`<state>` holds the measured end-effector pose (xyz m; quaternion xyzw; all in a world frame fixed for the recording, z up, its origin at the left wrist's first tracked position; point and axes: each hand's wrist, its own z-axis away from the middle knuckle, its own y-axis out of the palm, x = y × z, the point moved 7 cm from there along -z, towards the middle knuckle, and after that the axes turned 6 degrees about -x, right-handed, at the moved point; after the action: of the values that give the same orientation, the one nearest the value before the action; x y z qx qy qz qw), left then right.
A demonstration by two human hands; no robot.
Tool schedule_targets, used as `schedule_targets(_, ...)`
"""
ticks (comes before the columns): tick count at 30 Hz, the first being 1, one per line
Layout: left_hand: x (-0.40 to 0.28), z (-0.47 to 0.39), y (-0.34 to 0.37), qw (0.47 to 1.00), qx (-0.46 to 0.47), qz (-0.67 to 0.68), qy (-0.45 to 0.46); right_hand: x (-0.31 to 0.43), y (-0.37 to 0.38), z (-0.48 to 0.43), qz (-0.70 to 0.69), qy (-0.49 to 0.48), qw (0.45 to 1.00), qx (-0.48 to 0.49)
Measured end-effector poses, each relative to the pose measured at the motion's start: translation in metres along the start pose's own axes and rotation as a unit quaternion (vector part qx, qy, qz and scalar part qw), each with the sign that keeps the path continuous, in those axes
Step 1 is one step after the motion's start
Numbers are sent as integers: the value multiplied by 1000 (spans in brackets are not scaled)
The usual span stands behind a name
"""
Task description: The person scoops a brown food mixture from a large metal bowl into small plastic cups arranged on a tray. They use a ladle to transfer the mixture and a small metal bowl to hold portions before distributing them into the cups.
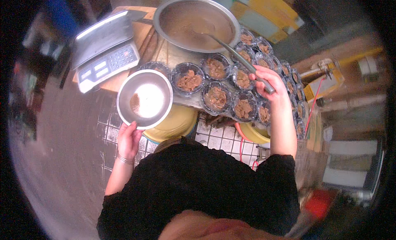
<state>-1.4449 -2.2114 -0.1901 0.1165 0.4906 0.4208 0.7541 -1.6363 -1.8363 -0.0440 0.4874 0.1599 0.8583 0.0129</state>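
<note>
My left hand (129, 139) grips the rim of a small metal bowl (122, 99), which has a little brown matter on its inner wall and a bright glare at its bottom. In my right hand (269, 83) is the handle of a ladle (233, 52); the ladle's head dips into brownish liquid in a large metal basin (157, 20). Beneath and beside the ladle stand many round bowls lined with clear plastic, each with brown chunks, such as the lined bowl (188, 79) right of the small metal bowl and another lined bowl (216, 97) nearer me.
A digital scale (106, 54) with a metal pan stands on a wooden board at the left. Below the table edge are a yellow-topped round container (176, 124) and a yellow tub (255, 133). Cardboard boxes (263, 14) lie beyond the basin. A red hose (315, 105) hangs at the right.
</note>
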Motion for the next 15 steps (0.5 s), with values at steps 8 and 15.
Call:
schedule_targets(8, 32, -31, 52, 993, 78, -44, -75, -12, -20, 129, -47, -67, 995, -54)
schedule_targets(15, 58, -43, 83, 978, 138, -49, -150, -74, -43, 226, -93, -78, 977, -173)
